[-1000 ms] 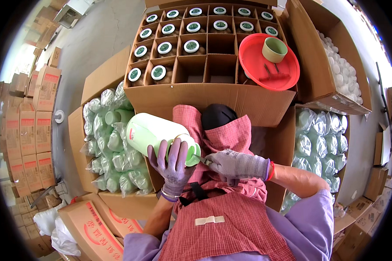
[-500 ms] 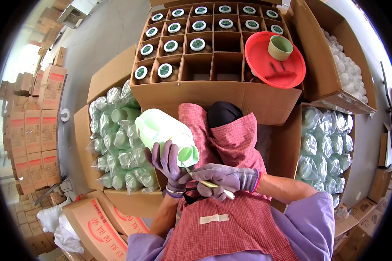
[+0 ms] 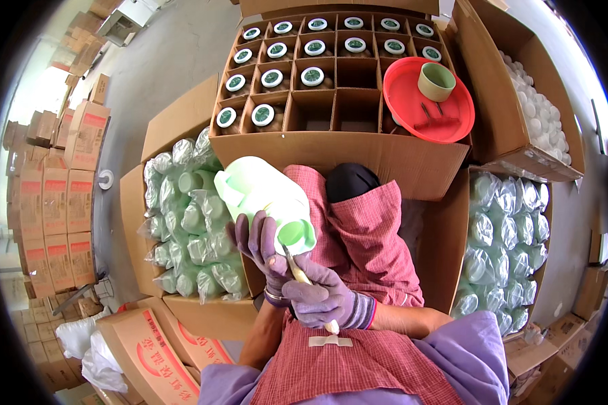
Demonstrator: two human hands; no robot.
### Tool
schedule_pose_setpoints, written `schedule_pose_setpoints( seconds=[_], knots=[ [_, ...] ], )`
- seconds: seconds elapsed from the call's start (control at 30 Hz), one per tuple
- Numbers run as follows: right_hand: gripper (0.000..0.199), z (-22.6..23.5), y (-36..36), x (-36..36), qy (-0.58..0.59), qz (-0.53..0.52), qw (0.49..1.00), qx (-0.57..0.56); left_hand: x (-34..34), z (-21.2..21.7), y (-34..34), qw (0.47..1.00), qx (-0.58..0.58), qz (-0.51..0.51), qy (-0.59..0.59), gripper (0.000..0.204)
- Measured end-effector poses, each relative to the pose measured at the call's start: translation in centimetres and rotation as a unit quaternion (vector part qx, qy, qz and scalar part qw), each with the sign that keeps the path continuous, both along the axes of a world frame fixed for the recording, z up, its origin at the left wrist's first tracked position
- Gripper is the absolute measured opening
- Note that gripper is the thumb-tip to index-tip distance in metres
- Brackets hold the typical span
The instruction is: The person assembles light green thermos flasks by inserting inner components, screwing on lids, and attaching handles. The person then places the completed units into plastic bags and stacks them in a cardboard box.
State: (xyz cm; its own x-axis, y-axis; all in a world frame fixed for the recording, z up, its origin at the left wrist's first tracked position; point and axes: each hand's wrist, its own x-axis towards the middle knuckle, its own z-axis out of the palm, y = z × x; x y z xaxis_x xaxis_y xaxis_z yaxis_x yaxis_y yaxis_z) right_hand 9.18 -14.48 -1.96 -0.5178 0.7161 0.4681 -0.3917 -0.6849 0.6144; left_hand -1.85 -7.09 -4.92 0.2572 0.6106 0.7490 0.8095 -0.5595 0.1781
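Grips one pale green jug (image 3: 263, 196) in left hand (image 3: 263, 253), fingers curled around its mouth end, above the lap and just in front of the divided carton (image 3: 338, 152). Compared with a second ago: jug swung round, mouth now turned toward the wearer; right hand (image 3: 324, 300) raised from the lap, fingers closed around one thin pale tool (image 3: 297, 266), tip now at the mouth rim. Judged effect: mouth now within reach of the tool. Counted in the carton: seventeen capped jars (image 3: 311, 75), remaining cells empty or hidden; one red tray (image 3: 412, 118) carrying one green cup (image 3: 436, 81). Flanked by two cartons of bagged bottles, left (image 3: 182, 223) and right (image 3: 500, 229); too many to count.
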Motion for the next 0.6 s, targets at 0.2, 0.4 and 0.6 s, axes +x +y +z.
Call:
schedule_pose_setpoints(
  seconds=[0.2,0.4,0.6],
  knots=[
    [0.039,3.9,1.3,5.2,-0.513,0.089,0.853,0.041,-1.0,1.5,1.7,0.999,-0.011,-0.045,-0.011,0.065],
    [0.031,7.7,2.6,9.0,-0.806,0.079,0.519,0.273,-0.3,4.2,2.8,0.994,-0.071,-0.044,-0.073,0.073],
    [0.026,4.0,8.9,19.4,-0.914,-0.270,-0.226,0.202,-5.6,5.2,4.2,0.797,-0.173,-0.087,-0.572,0.057]
  ],
)
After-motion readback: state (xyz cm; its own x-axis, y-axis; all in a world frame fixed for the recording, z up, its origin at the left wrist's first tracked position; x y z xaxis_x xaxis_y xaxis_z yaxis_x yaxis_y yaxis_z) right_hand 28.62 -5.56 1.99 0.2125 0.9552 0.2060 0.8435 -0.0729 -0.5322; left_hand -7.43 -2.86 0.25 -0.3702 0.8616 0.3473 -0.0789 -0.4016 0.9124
